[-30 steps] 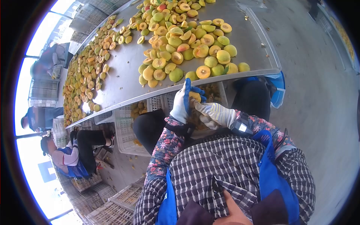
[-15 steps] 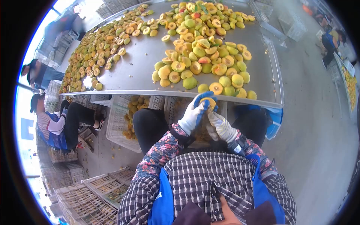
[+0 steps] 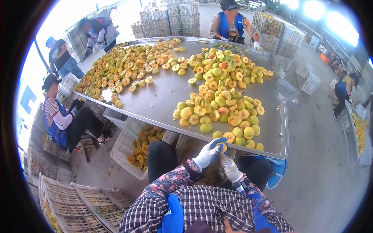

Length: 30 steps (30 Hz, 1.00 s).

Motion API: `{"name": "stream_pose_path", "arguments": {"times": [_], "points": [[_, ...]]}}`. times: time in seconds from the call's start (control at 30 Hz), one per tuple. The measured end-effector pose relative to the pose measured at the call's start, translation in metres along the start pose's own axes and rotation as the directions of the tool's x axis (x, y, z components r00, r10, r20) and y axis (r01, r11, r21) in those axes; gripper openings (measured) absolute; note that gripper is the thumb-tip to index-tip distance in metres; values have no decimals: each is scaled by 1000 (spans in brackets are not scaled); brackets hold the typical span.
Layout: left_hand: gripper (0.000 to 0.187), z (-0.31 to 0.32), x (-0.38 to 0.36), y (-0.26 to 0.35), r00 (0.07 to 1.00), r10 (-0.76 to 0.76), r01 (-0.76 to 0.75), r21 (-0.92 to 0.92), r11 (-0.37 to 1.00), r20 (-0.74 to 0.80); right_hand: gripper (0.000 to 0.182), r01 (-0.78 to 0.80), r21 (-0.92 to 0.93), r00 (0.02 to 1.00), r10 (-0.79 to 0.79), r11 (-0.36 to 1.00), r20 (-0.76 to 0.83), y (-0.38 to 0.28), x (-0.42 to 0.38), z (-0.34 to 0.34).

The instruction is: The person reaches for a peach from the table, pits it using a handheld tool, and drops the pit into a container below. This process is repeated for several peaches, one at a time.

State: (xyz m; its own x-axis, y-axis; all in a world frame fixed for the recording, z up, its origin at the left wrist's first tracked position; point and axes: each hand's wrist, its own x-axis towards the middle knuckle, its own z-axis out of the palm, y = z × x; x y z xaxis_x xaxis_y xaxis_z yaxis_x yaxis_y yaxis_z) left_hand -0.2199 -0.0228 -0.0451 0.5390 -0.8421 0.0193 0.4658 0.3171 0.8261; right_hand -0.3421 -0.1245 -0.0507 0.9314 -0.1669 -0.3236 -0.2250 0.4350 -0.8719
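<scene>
My left hand, in a white glove with blue fingertips, is closed around a halved yellow peach just below the table's front edge. Close against the fruit is my right hand, in a white glove with its fingers curled; what it grips, if anything, is too small to make out. Past my hands, a heap of peach halves lies on the metal table, several showing brown pits or hollows. Part of the held peach is hidden by my fingers.
A second spread of peach halves covers the table's left side. Below the edge stands a white crate with fruit. Stacked crates are at lower left, a blue container by my right knee. Co-workers are left, across and right.
The view has tilted upward, bringing the table's far side and a person there into sight. My hands remain together at the peach, with only a slight change of pose.
</scene>
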Motion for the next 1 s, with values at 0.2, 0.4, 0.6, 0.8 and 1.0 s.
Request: {"name": "stream_pose_path", "arguments": {"times": [0.2,0.4,0.6,0.8,1.0], "points": [[50,14,2,5,1000,7,-6,-30,1000,22,30,-80,378,997,73,922,31,19,2,-5],[49,16,2,5,998,54,-52,-54,997,39,32,176,343,984,-160,923,-75,21,3,-3],[33,5,9,17,996,0,18,193,981,-93,35,142,40,989,-143,989,45,30,13,-15],[37,13,8,7,943,13,145,443,885,-333,36,201,0,977,-200,980,78,37,11,-4],[40,12,17,3,939,-47,187,392,901,-341,32,297,-221,954,-295,929,42,43,7,-2]]}}
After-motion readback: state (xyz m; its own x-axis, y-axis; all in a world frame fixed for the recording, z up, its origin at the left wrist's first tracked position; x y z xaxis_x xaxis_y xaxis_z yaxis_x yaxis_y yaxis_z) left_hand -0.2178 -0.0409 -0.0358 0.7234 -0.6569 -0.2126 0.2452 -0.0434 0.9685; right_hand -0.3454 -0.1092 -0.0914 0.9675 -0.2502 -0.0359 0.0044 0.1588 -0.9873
